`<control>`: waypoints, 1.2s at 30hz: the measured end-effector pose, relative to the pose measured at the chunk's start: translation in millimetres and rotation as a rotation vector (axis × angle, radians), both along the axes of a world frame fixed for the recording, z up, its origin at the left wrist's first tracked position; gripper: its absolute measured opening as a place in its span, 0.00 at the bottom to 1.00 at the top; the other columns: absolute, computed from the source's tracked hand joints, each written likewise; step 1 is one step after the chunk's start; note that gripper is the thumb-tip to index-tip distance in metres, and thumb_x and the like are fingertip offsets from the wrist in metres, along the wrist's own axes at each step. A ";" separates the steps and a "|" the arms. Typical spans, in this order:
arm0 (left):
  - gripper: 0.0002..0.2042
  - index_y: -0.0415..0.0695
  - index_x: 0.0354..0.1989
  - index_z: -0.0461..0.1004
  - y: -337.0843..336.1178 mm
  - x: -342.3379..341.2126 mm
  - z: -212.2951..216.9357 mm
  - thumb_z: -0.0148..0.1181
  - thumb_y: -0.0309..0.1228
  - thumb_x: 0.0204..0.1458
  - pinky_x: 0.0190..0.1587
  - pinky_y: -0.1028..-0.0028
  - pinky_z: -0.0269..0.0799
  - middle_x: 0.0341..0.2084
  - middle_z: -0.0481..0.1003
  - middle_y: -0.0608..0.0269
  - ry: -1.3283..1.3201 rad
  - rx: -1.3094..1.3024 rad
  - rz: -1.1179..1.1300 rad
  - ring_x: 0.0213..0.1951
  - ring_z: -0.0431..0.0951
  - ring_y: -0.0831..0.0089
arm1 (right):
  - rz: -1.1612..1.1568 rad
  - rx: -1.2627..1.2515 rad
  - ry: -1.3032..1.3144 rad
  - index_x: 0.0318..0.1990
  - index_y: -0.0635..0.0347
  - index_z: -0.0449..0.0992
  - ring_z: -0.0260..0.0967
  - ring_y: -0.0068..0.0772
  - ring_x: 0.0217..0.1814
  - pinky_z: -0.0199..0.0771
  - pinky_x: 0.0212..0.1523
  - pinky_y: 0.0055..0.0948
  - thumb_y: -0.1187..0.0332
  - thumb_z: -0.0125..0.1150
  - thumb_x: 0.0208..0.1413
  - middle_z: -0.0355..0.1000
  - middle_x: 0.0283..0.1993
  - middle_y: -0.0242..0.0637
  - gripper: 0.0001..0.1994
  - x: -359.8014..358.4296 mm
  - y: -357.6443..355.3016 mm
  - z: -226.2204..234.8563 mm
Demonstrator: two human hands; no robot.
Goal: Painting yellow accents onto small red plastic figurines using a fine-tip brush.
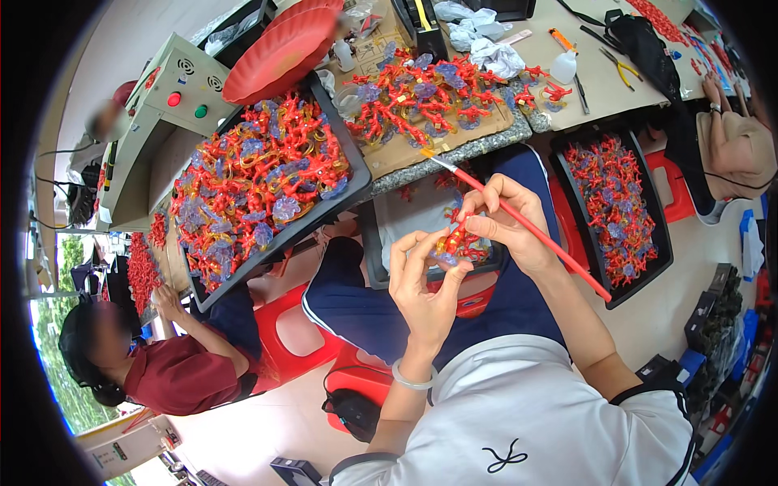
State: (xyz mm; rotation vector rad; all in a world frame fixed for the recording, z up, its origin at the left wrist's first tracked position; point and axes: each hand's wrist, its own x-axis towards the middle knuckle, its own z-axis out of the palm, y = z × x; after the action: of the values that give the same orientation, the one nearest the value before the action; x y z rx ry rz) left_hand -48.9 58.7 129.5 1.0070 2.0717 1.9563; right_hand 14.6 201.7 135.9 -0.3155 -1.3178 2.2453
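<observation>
Between the fingertips of my left hand (423, 275) is a small red plastic figure (459, 243) with yellowish and purple translucent parts. My right hand (515, 223) holds a long red-handled paintbrush (559, 254), its pale ferrule and yellowish tip pointing up and left toward the table edge. The fingertips of that hand also touch the top of the figure. Both hands are above my lap, over a dark tray (377, 263) with a light liner and a few red pieces in it.
A large black tray (362, 166) heaped with similar figures stands at left, with red scalloped trays (279, 53) behind. More figures (421, 93) cover cardboard on the table. Another full black tray (658, 243) is at right. Co-workers sit on both sides; pliers (622, 69) lie far right.
</observation>
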 end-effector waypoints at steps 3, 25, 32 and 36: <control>0.16 0.34 0.46 0.71 -1.8 2.2 -11.0 0.64 0.28 0.52 0.39 0.80 0.71 0.34 0.68 0.61 -0.131 0.037 -0.070 0.35 0.72 0.76 | 0.037 -0.010 -0.015 0.30 0.57 0.63 0.69 0.20 0.35 0.71 0.38 0.22 0.80 0.65 0.51 0.71 0.33 0.36 0.13 0.1 2.1 -0.5; 0.15 0.40 0.42 0.64 -0.3 1.5 -13.4 0.43 0.42 0.65 0.24 0.85 0.57 0.24 0.66 0.69 -0.542 0.009 -0.285 0.22 0.63 0.86 | 0.070 -0.005 -0.072 0.26 0.57 0.63 0.67 0.15 0.30 0.67 0.30 0.16 0.78 0.68 0.48 0.71 0.28 0.34 0.15 6.5 5.0 -4.3; 0.17 0.40 0.43 0.64 -3.7 -5.5 -15.7 0.42 0.45 0.65 0.23 0.85 0.56 0.24 0.67 0.68 -0.494 -0.038 -0.340 0.23 0.63 0.85 | 0.192 0.123 -0.131 0.24 0.56 0.60 0.68 0.18 0.32 0.69 0.32 0.21 0.78 0.70 0.45 0.70 0.27 0.34 0.18 7.8 16.3 0.1; 0.18 0.39 0.44 0.64 -4.4 -6.4 -10.8 0.41 0.44 0.65 0.25 0.83 0.60 0.25 0.67 0.67 -0.386 -0.167 -0.339 0.25 0.66 0.83 | 0.313 0.231 -0.158 0.22 0.55 0.58 0.69 0.22 0.32 0.69 0.33 0.23 0.79 0.70 0.44 0.67 0.25 0.33 0.20 5.1 24.5 7.3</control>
State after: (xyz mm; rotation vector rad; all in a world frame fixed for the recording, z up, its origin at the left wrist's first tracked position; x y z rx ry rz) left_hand -55.3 54.3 118.7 0.8050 1.6939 1.6258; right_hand 19.7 226.2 143.2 -0.2187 -1.8006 2.3214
